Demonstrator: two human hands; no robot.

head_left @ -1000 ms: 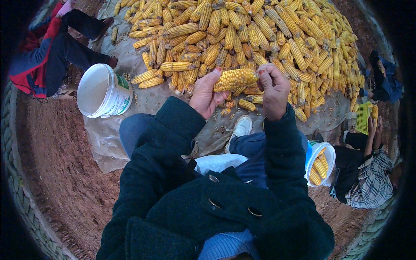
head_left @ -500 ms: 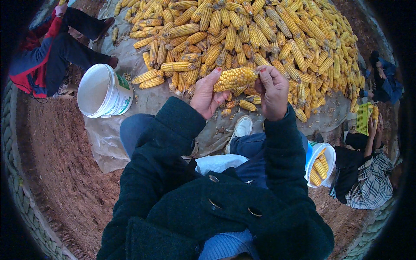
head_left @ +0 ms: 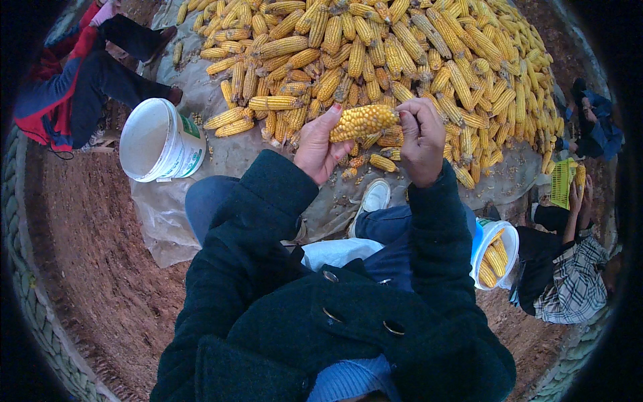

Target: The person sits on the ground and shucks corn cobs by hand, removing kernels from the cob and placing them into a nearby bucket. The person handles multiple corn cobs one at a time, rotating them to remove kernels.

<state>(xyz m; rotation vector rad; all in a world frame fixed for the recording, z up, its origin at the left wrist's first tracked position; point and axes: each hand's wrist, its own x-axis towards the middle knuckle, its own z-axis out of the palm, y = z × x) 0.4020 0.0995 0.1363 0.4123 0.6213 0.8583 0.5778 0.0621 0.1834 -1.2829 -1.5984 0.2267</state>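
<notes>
Since a second ago, my right hand (head_left: pixel 423 144) has shifted slightly toward the left of the frame, its forefinger and thumb changing their bend at the end of the corn cob (head_left: pixel 364 123). Half a second ago the pink-covered hand (head_left: pixel 106 11) of a person at the upper left sat a little further left. My left hand (head_left: pixel 316 144) has hardly moved: it grips the left end of the cob, thumb above and fingers below. The cob lies nearly level at the frame's centre, slightly above the middle, its yellow kernels turned up to me. My right fingers are curled, forefinger and thumb only narrowly apart just at the cob's right end; I cannot tell whether they pinch it.

Behind my hands, a great pile of cobs (head_left: pixel 402 53) fills the upper middle, resting on a grey sheet (head_left: pixel 161 231). Below my hands I see my white shoe (head_left: pixel 375 195) on that sheet. At the left of the frame a white bucket (head_left: pixel 190 149) leans with its mouth toward me. At the lower right, another bucket (head_left: pixel 515 244) holds several cobs. Further right, near a yellow basket (head_left: pixel 560 182), another person's hands (head_left: pixel 580 201) hold a cob.
</notes>
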